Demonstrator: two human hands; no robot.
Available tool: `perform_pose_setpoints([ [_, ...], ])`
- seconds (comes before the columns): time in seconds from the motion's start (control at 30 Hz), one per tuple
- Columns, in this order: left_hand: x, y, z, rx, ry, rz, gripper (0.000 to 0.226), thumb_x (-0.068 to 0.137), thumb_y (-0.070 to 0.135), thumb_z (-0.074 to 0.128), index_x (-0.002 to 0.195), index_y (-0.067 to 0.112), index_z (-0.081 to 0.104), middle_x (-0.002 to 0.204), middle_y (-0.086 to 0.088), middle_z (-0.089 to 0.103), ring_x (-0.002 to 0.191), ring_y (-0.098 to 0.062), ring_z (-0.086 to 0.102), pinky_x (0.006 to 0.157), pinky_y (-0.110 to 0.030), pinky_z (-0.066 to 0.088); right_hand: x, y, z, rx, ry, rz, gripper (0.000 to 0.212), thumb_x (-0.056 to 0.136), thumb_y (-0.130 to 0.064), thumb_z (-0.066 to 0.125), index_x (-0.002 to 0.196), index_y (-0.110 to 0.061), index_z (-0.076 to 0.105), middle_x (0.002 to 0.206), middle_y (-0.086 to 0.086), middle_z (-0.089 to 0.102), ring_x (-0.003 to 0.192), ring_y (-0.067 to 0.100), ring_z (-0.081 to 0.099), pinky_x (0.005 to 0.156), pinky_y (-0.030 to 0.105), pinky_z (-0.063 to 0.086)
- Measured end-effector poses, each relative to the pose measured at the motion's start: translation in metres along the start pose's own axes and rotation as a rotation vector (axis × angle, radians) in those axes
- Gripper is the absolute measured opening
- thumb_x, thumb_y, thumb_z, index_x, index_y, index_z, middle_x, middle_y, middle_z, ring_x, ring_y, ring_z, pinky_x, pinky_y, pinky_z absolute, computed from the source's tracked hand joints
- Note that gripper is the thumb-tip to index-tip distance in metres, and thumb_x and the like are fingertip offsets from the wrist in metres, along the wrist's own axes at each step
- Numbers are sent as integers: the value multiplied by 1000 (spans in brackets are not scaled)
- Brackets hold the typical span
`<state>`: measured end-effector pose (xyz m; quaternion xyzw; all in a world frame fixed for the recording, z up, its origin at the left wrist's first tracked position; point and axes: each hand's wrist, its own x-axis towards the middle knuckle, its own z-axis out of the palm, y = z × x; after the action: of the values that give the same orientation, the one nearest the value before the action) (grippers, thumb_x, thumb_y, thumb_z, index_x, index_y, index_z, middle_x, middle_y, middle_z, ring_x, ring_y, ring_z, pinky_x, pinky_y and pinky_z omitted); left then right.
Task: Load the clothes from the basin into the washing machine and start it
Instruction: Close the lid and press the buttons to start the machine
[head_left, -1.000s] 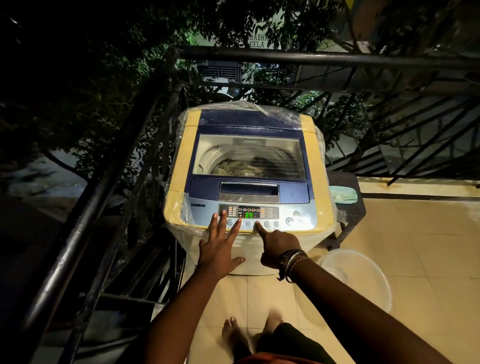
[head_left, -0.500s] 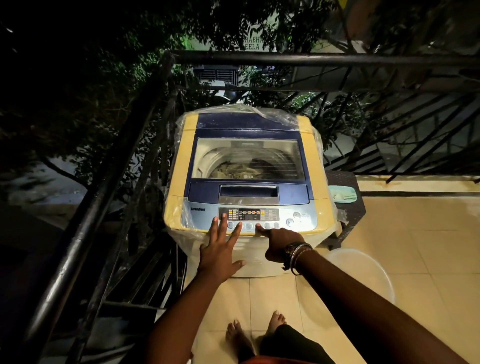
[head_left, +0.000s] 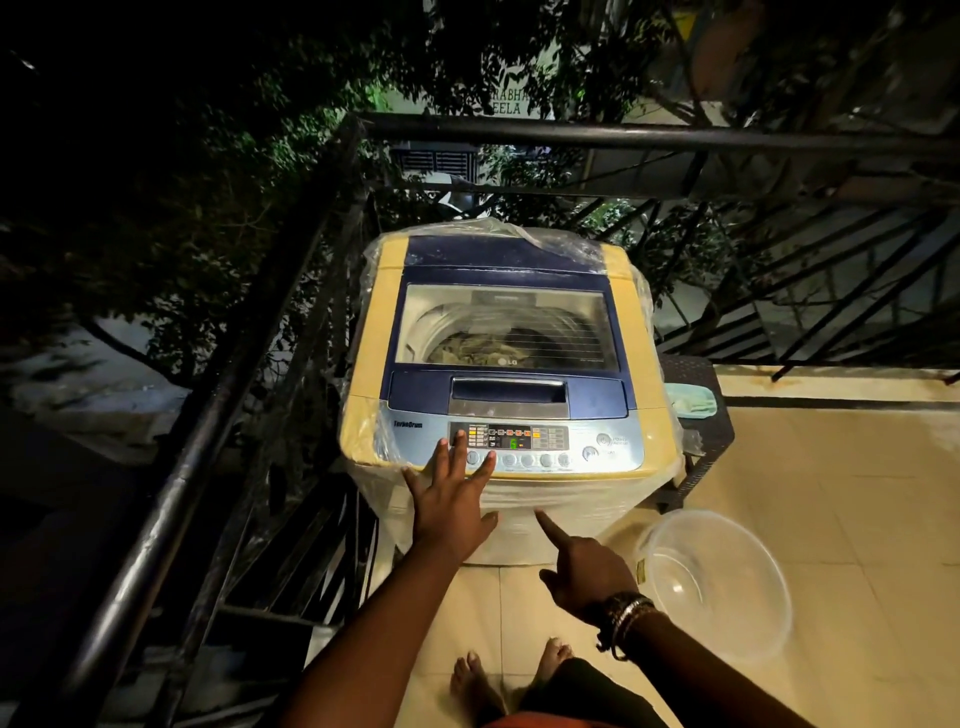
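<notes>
Fingers (head_left: 457, 457) of the left hand (head_left: 451, 512) lay straight on the lidded yellow-blue washing machine (head_left: 506, 364)'s panel; the right hand (head_left: 584, 574) pointed, otherwise curled, below it, grasping nothing.

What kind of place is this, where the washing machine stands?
Probably an outdoor balcony at night: a dark metal railing runs round the washing machine, trees lie beyond it, and the floor is tiled.

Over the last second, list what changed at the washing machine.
The right hand pulled back off the control panel, index finger still pointing, now below the panel's edge. The display went from 37 to a single green digit. The left hand stayed spread on the panel; the lid stayed shut; the basin stayed empty on the floor.
</notes>
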<state>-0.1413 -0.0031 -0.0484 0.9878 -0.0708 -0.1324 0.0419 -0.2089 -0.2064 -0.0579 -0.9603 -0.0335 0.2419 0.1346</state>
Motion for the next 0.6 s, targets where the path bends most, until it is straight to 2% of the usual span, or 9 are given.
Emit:
perform_pose_setpoints([
  [0.27,-7,-17,10,41,12,72,107,82,63,65,158,44,-7,166,-1,-29,156,-26,-19,116,-71,7,23,-33,-33,-37,56,-52,97,92,-46,60,156,-46,-12,101,3,71,88,27,67,70,37,55],
  [0.43,-5,-20,13,15,19,69,110,81,67,64,160,39,-8,166,1,-30,155,-24,-21,117,-71,7,35,-50,-52,-109,23,-48,98,93,-47,60,157,-42,-14,110,9,69,96,30,67,71,36,50],
  [0.53,-6,-19,13,4,26,60,112,83,70,59,160,32,-12,166,2,-30,155,-22,-22,118,-70,4,43,-57,-58,-168,-20,-19,96,93,-48,60,158,-39,-10,118,12,66,103,32,66,78,38,52],
  [0.6,-7,-20,13,-8,33,59,112,84,71,58,161,29,-12,166,3,-30,154,-21,-24,118,-69,2,47,-61,-59,-201,-46,6,96,93,-49,61,159,-38,-9,118,12,66,103,32,66,78,38,52],
])
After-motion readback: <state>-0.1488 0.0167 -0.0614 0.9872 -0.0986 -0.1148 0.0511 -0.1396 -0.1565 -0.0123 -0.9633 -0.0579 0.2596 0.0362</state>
